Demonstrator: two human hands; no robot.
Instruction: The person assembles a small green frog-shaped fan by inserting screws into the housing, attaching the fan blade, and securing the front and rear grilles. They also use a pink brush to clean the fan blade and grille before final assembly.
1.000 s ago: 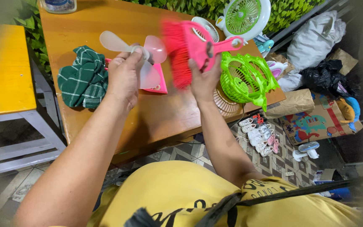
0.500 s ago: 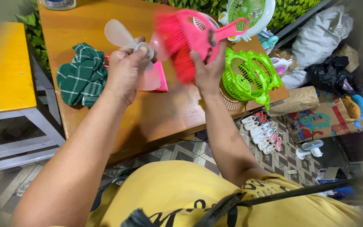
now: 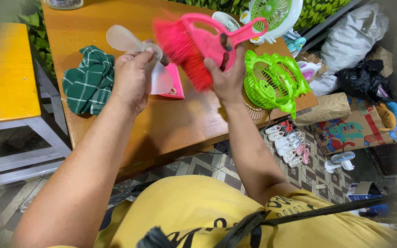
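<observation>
A green checked cloth [image 3: 88, 80] lies crumpled on the wooden worktop [image 3: 171, 124] at the left of the frame, and a flat pink piece [image 3: 174, 85] lies just behind the hands. At right centre, bright green fan grilles [image 3: 274, 82] rest at the worktop's edge, with a small white fan with a green grille [image 3: 274, 14] standing at the upper right. A yellow bench [image 3: 5, 76] runs along the left edge. Nothing lies between the two hands.

The left hand [image 3: 132, 78] is closed around the hub of a clear, frosted fan blade [image 3: 125, 40], whose pale lobes stick out up-left and to the right of the fist. The right hand [image 3: 228, 76] is wrapped tightly around the handle of a pink brush [image 3: 198, 43], held above the worktop in the upper middle; its red bristles are blurred and sit just beside the blade.

On the tiled floor at lower right lie rows of tiny shoes [image 3: 288, 142], a brown paper bag [image 3: 327, 108], a flat cardboard box with bright cartoon print [image 3: 354, 131], a white sack [image 3: 352, 30] and a black bag [image 3: 361, 76].
</observation>
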